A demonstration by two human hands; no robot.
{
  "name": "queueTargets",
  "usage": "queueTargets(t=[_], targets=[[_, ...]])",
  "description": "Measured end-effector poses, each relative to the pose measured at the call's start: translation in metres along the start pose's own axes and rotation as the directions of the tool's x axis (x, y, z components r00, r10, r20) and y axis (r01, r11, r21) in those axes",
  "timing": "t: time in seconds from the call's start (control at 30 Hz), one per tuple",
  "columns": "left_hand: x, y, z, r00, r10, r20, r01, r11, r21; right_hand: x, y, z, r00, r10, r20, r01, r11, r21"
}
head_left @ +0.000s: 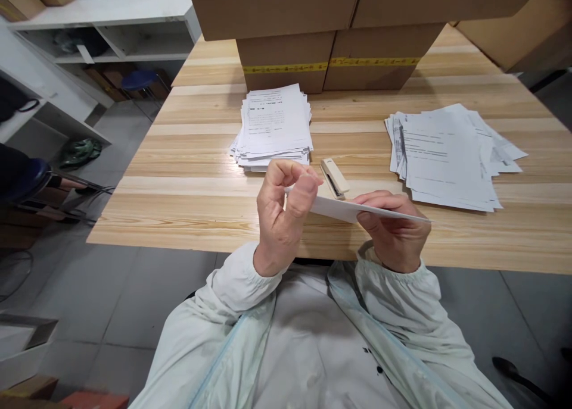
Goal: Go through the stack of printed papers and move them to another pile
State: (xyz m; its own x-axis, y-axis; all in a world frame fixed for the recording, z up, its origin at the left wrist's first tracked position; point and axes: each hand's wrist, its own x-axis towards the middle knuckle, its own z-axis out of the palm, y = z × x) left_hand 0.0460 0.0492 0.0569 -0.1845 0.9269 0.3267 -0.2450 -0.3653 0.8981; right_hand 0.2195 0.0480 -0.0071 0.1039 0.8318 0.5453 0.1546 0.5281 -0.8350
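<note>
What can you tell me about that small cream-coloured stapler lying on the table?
The stapler is small and cream or beige, seemingly plastic, with a dark strip along its side. It lies closed and flat on the pale wooden table, angled slightly, between the neat paper stack and the looser pile. Nothing touches it; the held sheets, pinched by the left hand and right hand, cross just in front and hide its near end.

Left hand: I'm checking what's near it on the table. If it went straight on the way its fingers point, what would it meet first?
The left hand pinches the held sheets, fingers pointing right and away. Going on, it would probably meet the stapler first, though depth is unclear.
</note>
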Motion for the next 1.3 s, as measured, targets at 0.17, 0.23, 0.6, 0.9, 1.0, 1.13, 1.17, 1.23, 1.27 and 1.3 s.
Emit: queueTargets(t=[0.17, 0.23, 0.6, 0.9, 1.0, 1.13, 1.17, 1.23, 1.27, 1.3], targets=[[-0.001, -0.003, 0.003, 0.999, 0.03, -0.018, -0.03, 0.999, 0.016, -0.002, 0.004, 0.001, 0.998, -0.045, -0.036, 0.046, 0.999, 0.022], [-0.002, -0.003, 0.004, 1.0, 0.028, -0.009, -0.027, 0.999, 0.019, -0.004, 0.004, 0.002, 0.996, 0.0, -0.086, -0.002, 1.0, -0.026], [-0.014, -0.016, -0.003, 0.981, -0.097, 0.167, 0.089, 0.995, 0.053, -0.013, -0.008, -0.045, 0.934, 0.309, -0.179, -0.349, 0.899, -0.265], [-0.068, -0.065, -0.009, 0.595, -0.71, 0.376, 0.735, 0.67, 0.103, -0.023, 0.031, -0.114, 0.45, 0.884, 0.129, -0.889, 0.457, -0.032], [-0.062, -0.066, -0.001, 0.53, -0.737, 0.419, 0.783, 0.616, 0.091, -0.02, 0.04, -0.114, 0.439, 0.888, 0.139, -0.897, 0.443, 0.007], [-0.049, -0.063, 0.007, 0.464, -0.781, 0.418, 0.837, 0.541, 0.082, -0.011, 0.049, -0.114, 0.441, 0.882, 0.168, -0.895, 0.447, -0.001], [-0.047, -0.063, 0.01, 0.437, -0.798, 0.414, 0.852, 0.515, 0.093, -0.009, 0.051, -0.115, 0.436, 0.883, 0.174, -0.895, 0.445, -0.014], [-0.042, -0.064, 0.014, 0.379, -0.832, 0.404, 0.882, 0.457, 0.114, -0.005, 0.053, -0.116, 0.427, 0.885, 0.187, -0.896, 0.441, -0.042], [-0.04, -0.065, 0.017, 0.355, -0.845, 0.399, 0.896, 0.429, 0.112, -0.003, 0.054, -0.116, 0.428, 0.884, 0.186, -0.895, 0.444, -0.051], [-0.039, -0.067, 0.019, 0.341, -0.854, 0.393, 0.909, 0.407, 0.095, -0.001, 0.054, -0.115, 0.433, 0.883, 0.181, -0.892, 0.449, -0.059]])
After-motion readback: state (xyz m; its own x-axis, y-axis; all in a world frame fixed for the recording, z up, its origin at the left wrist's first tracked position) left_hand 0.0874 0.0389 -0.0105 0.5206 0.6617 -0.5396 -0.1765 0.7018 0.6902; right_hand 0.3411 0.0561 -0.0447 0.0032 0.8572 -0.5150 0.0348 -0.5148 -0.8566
